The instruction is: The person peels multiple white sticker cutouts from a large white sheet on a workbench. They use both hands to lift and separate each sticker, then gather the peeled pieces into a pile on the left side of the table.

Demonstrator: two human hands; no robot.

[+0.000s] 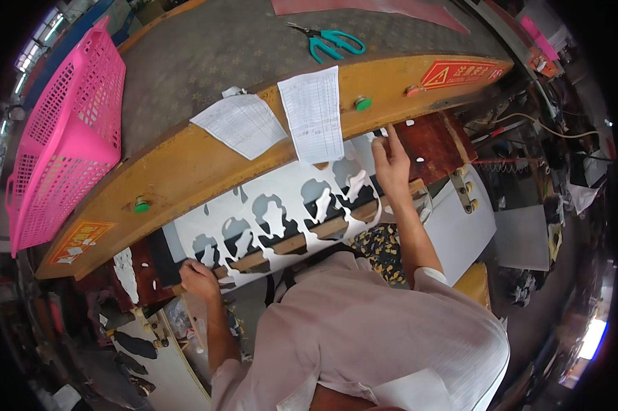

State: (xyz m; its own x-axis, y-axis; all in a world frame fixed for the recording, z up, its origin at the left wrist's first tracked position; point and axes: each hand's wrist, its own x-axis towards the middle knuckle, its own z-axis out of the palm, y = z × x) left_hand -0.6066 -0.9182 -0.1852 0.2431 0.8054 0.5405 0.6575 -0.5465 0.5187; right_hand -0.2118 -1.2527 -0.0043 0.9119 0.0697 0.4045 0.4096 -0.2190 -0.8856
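Note:
A white sheet full of rounded cut-out holes stretches between my hands below the machine beam, its near edge curling down. Loose white cut pieces lie in several of the holes. Dark and grey surfaces and a wooden strip show through them. At the sheet's left end, my left hand is closed with its fingers curled at the edge. My right hand is closed at the right end, fingers reaching toward the beam. Exactly how its fingertips grip the edge is partly hidden.
A curved yellow beam with green buttons and two paper sheets spans the far side. Teal-handled scissors and a pink basket rest on top. Red-brown boards flank the sheet; a patterned black-yellow material hangs below.

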